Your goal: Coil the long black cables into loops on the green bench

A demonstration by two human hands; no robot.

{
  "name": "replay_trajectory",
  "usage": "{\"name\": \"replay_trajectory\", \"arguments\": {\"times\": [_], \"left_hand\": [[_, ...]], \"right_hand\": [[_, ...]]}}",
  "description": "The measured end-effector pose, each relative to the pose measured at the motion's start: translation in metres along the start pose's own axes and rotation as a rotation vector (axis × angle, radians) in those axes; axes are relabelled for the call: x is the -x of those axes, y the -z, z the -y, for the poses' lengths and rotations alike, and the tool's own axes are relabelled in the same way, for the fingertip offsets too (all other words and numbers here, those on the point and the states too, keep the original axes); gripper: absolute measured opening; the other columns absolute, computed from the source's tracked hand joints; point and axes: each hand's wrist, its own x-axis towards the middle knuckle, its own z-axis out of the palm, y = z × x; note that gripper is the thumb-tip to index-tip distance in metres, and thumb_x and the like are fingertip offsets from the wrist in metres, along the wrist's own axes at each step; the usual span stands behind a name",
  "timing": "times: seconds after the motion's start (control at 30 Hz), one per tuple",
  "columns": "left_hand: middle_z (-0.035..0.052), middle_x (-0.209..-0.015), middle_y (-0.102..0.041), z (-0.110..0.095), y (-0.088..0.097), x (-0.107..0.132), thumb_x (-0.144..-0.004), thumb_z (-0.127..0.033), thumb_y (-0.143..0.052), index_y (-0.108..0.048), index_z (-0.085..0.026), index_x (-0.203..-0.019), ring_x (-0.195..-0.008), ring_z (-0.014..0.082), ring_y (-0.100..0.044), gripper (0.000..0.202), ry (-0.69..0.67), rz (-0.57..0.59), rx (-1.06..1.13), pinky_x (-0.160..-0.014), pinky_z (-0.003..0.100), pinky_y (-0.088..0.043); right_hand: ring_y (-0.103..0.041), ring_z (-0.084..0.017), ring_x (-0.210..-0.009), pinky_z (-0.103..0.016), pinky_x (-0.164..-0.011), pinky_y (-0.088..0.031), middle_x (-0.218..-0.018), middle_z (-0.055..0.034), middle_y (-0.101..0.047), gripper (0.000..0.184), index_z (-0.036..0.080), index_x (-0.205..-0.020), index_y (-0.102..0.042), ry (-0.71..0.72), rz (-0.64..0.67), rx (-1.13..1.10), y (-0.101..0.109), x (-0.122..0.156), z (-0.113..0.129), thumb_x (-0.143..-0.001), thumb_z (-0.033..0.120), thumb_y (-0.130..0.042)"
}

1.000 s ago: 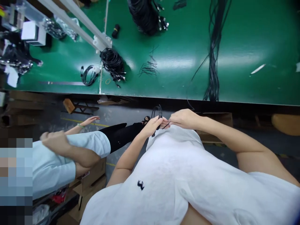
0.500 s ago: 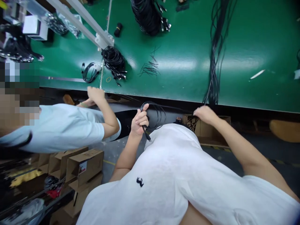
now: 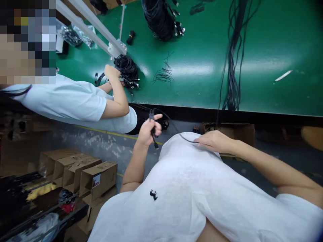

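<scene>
My left hand (image 3: pixel 148 129) is closed round a thin black cable (image 3: pixel 174 127) near its plug end, which hangs just below the fist, with the forefinger sticking out. The cable arcs right across my white shirt to my right hand (image 3: pixel 215 142). That hand lies low against the shirt and pinches the cable between its fingertips. Both hands are held below the near edge of the green table (image 3: pixel 264 50).
A co-worker in a pale shirt (image 3: pixel 73 101) on my left reaches to a coiled black cable bundle (image 3: pixel 127 69) on the table. More bundles (image 3: pixel 158 16), long hanging cables (image 3: pixel 233 67) and loose ties (image 3: pixel 164 72) lie there. Cardboard boxes (image 3: pixel 96 178) stand on the floor at my left.
The loose coil at my left hand has been drawn out into a single strand. My right hand came back from the box by the table edge to my shirt. The co-worker reached onto the table.
</scene>
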Motion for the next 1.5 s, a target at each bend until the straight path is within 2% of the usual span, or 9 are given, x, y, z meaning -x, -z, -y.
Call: {"name": "replay_trajectory", "arguments": {"times": [0.17, 0.33, 0.63, 0.83, 0.93, 1.03, 1.2, 1.37, 1.5], "left_hand": [[0.0147, -0.094, -0.074, 0.040, -0.038, -0.005, -0.086, -0.047, -0.065, -0.066, -0.011, -0.103, -0.088, 0.0232, -0.072, 0.041, 0.170, 0.295, -0.272, -0.084, 0.035, -0.055], [0.0097, -0.072, -0.072, 0.050, -0.053, -0.003, -0.083, -0.049, -0.067, -0.067, -0.010, -0.095, -0.062, 0.0168, -0.067, 0.041, 0.271, 0.499, -0.157, -0.062, 0.027, -0.052], [-0.0066, -0.038, -0.041, 0.045, -0.035, -0.001, -0.082, -0.041, -0.068, -0.070, -0.010, -0.086, -0.028, 0.0054, -0.035, 0.032, 0.391, 0.420, 0.048, -0.031, 0.017, -0.029], [-0.0140, -0.037, -0.017, -0.010, -0.002, 0.007, -0.098, -0.039, -0.046, -0.067, -0.020, -0.108, -0.023, 0.0011, -0.007, 0.030, -0.079, 0.079, 0.376, -0.026, 0.012, -0.011], [-0.0131, -0.042, -0.029, -0.026, 0.004, 0.005, -0.098, -0.038, -0.047, -0.060, -0.022, -0.123, -0.025, 0.0007, -0.020, 0.032, -0.177, -0.017, 0.358, -0.028, 0.012, -0.017], [-0.0067, -0.053, -0.053, -0.012, -0.004, -0.006, -0.091, -0.034, -0.061, -0.063, -0.014, -0.114, -0.037, 0.0027, -0.047, 0.031, -0.047, -0.017, 0.118, -0.038, 0.011, -0.035], [0.0109, -0.083, -0.073, 0.043, -0.031, -0.015, -0.078, -0.045, -0.073, -0.063, -0.012, -0.094, -0.075, 0.0190, -0.071, 0.039, 0.209, 0.225, -0.181, -0.069, 0.028, -0.055], [-0.0014, -0.045, -0.054, 0.048, -0.034, 0.005, -0.080, -0.047, -0.070, -0.066, -0.010, -0.087, -0.036, 0.0089, -0.047, 0.037, 0.428, 0.555, -0.077, -0.043, 0.022, -0.042], [-0.0127, -0.032, -0.027, 0.017, -0.010, 0.008, -0.081, -0.043, -0.068, -0.070, -0.016, -0.089, -0.021, 0.0024, -0.018, 0.028, 0.189, 0.431, 0.224, -0.029, 0.015, -0.021]], "right_hand": [[-0.064, -0.015, -0.079, -0.024, -0.067, -0.040, -0.091, -0.0059, -0.073, 0.037, 0.018, -0.098, -0.070, 0.038, -0.179, -0.045, 0.046, -0.064, 0.024, -0.099, 0.038, -0.039], [-0.062, -0.015, -0.078, -0.024, -0.069, -0.039, -0.086, -0.0038, -0.071, 0.035, 0.018, -0.091, -0.070, 0.012, -0.153, -0.170, 0.054, -0.064, -0.003, -0.096, 0.040, -0.045], [-0.063, -0.017, -0.081, -0.027, -0.078, -0.044, -0.088, -0.0052, -0.071, 0.038, 0.018, -0.083, -0.071, -0.171, -0.300, -0.309, 0.038, -0.040, -0.069, -0.092, 0.047, -0.048], [-0.064, -0.022, -0.093, -0.033, -0.084, -0.044, -0.100, -0.0116, -0.072, 0.041, 0.016, -0.093, -0.072, -0.475, -0.282, 0.095, -0.002, 0.016, -0.140, -0.095, 0.038, -0.037], [-0.066, -0.022, -0.083, -0.032, -0.073, -0.044, -0.096, -0.0108, -0.074, 0.039, 0.017, -0.089, -0.071, -0.556, -0.055, 0.202, -0.024, 0.029, -0.116, -0.095, 0.031, -0.036], [-0.066, -0.019, -0.077, -0.029, -0.068, -0.042, -0.089, -0.0067, -0.073, 0.040, 0.020, -0.090, -0.070, -0.278, 0.104, 0.115, -0.028, 0.016, -0.047, -0.099, 0.034, -0.035], [-0.062, -0.014, -0.071, -0.024, -0.063, -0.038, -0.081, -0.0033, -0.071, 0.042, 0.021, -0.093, -0.068, -0.004, -0.065, -0.062, 0.015, -0.041, 0.029, -0.100, 0.043, -0.034], [-0.064, -0.016, -0.080, -0.025, -0.072, -0.042, -0.087, -0.0032, -0.072, 0.040, 0.019, -0.089, -0.070, -0.134, -0.185, -0.147, 0.044, -0.052, -0.032, -0.096, 0.046, -0.042], [-0.065, -0.021, -0.094, -0.030, -0.078, -0.044, -0.100, -0.0069, -0.072, 0.042, 0.020, -0.091, -0.071, -0.462, -0.349, 0.039, 0.032, -0.004, -0.105, -0.096, 0.043, -0.036]]}}
